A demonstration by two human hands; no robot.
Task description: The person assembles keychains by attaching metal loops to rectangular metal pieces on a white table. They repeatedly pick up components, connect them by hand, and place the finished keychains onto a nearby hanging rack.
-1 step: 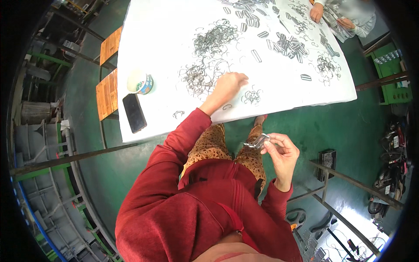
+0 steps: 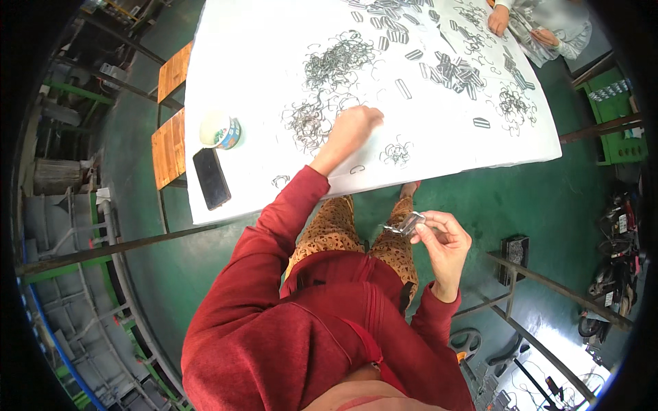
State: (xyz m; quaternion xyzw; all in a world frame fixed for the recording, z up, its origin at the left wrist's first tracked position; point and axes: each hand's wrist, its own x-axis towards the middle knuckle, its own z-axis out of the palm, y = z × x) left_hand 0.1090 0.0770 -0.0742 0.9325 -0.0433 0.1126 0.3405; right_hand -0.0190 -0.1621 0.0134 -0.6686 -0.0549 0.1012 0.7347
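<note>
— Where's that small shiny piece [image 2: 411, 222] from where you're standing?

— In the right hand [image 2: 445, 241], out past the near edge of the table [image 2: 260, 68], with the patterned trousers [image 2: 329, 226] underneath. Thumb and fingertips are pinching one end of it.

— And how does it lie?

— Lengthwise it sticks out from those fingers between eight and nine o'clock, so the free end faces the person's left.

— What about the left hand [image 2: 353, 130]?

— That's over the table, fingers bent and aimed at about two o'clock. I can't tell from here whether the tips have hold of anything. From them, the shiny piece sits between five and six o'clock, well apart.

— Which of the dark curved pieces are near?

— There's a tangled heap [image 2: 308, 127] at nine o'clock, just beside the left hand, and a small cluster [image 2: 396, 155] at five o'clock from its fingertips, near the table's edge. Both are closer to the left hand than to the right.

— And that lone striped bar [image 2: 402, 88]?

— Around one o'clock from the left fingers, a little apart, its long axis running eleven to five.
</note>
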